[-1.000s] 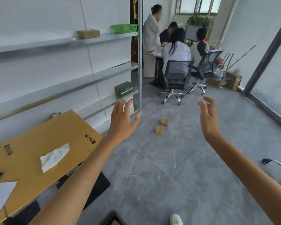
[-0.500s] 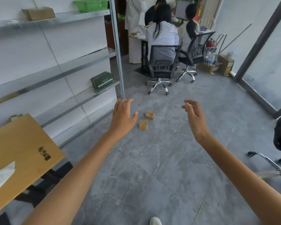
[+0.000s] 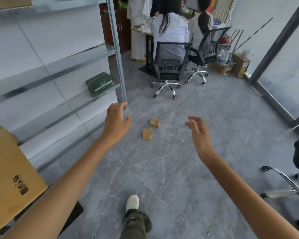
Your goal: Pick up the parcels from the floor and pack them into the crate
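Head view. Looks down along 2 bare forearms stretched forward.

Finds the left hand point(image 3: 116, 120) palm-down, fingers straight and a little spread, thumb out to the side, gripping nothing. Finds the right hand point(image 3: 198, 131) turned edge-on, fingers loosely curled and apart, likewise empty.

Places the nearer parcel point(image 3: 147, 134), a small tan cardboard block, on the grey veined tile floor point(image 3: 162, 173), ahead of and below both hands, in the gap between them. Places the farther parcel point(image 3: 155, 122), a matching tan cardboard block with dark print on its front, just beyond and slightly right of the first, near it but apart.

Touches neither parcel: both hands up in the air, well short of the floor. Reads the nearer parcel as almost cubic, with no clear long axis, and the farther as a little wider than tall, long side lying across the line of reach.

Judges the left hand closer to the nearer parcel, and the right about as close to the farther one.

Also takes in a grey metal shelf post point(image 3: 117, 54) just beyond the left fingertips, a large tan cardboard box point(image 3: 9, 169) left of the left forearm, and a white shoe point(image 3: 132, 202) stepping forward between the arms.

Makes out no crate anywhere.
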`<action>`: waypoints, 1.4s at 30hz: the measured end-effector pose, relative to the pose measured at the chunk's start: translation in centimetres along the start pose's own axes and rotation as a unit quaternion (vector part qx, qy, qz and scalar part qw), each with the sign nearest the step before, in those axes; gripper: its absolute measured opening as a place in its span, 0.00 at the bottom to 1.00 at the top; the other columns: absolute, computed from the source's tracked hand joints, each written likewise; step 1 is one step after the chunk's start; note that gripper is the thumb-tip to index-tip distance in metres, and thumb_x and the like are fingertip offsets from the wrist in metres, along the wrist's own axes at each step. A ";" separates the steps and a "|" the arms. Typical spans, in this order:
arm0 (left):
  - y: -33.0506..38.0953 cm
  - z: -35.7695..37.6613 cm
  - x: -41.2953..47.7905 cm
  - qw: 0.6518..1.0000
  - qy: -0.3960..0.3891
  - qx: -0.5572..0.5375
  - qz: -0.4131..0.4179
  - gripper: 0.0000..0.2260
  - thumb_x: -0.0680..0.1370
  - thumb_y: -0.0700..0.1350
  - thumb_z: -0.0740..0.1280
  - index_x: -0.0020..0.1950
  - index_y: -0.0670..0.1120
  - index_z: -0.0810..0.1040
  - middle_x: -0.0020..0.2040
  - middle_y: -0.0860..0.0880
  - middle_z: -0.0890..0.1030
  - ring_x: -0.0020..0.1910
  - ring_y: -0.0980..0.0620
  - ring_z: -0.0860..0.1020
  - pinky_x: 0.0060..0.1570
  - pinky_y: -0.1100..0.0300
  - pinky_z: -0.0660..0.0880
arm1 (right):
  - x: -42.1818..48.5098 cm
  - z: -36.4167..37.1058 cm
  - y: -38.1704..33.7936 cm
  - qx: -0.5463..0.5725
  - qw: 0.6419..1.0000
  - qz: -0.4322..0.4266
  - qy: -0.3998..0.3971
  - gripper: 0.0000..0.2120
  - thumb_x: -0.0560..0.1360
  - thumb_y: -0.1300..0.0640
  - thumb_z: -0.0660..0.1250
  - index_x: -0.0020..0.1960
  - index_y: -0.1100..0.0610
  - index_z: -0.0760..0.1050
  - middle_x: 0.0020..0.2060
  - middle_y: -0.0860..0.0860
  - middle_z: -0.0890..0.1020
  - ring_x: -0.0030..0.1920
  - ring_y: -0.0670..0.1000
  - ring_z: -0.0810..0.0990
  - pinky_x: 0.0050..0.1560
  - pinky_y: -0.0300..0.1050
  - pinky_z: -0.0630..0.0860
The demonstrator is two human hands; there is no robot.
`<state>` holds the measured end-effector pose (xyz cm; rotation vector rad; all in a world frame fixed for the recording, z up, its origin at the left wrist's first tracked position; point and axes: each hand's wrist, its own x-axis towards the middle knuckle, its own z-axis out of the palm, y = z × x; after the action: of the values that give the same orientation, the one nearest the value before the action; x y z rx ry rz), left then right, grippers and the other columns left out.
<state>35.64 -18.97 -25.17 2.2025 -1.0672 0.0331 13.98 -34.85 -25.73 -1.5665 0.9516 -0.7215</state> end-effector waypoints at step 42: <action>-29.4 38.4 50.0 0.890 -0.265 -0.073 -0.364 0.16 0.77 0.37 0.62 0.65 0.39 0.71 0.63 0.40 0.75 0.64 0.46 0.73 0.59 0.57 0.68 | 63.3 25.6 23.5 -0.067 0.912 0.390 -0.105 0.11 0.81 0.58 0.54 0.55 0.58 0.74 0.42 0.53 0.80 0.46 0.53 0.78 0.49 0.45 0.71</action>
<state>79.59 -62.95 -56.27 2.3863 -0.4008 -0.9934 62.07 -79.00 -56.48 -1.1859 1.3518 0.0776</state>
